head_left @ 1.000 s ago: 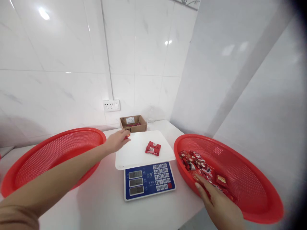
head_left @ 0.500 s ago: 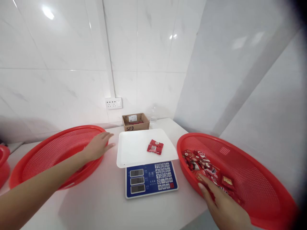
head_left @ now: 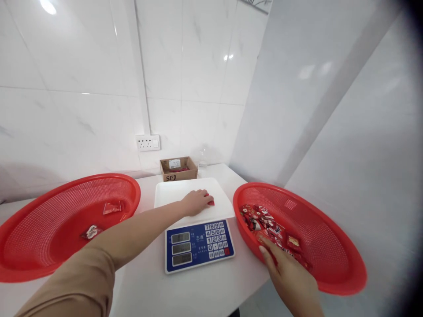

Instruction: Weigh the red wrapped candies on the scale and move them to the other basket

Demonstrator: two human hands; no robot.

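My left hand [head_left: 197, 202] reaches onto the white weighing pan [head_left: 175, 192], its fingers closed over small red snack packets [head_left: 210, 201] with only a red corner showing. My right hand [head_left: 291, 273] is at the near rim of the right red basket [head_left: 343, 264]. Its thumb and fingers are bent together with red between them; whether that is the rim or a packet I cannot tell. Many printed red packets [head_left: 267, 222] lie in this basket, right beside those fingers. Below the pan sits the scale's blue keypad and display panel [head_left: 200, 246].
Another red basket [head_left: 36, 220] stands at the left, holding a few packets [head_left: 92, 231], partly behind my left arm. Behind the scale are an open cardboard box [head_left: 178, 169] and a clear plastic container [head_left: 204, 155]. A tiled wall with a socket [head_left: 148, 143] closes off the back.
My left hand has moved right from the left basket's rim onto the pan and closed over the red packets there. My right hand stays at the right basket. The view has shifted slightly right.
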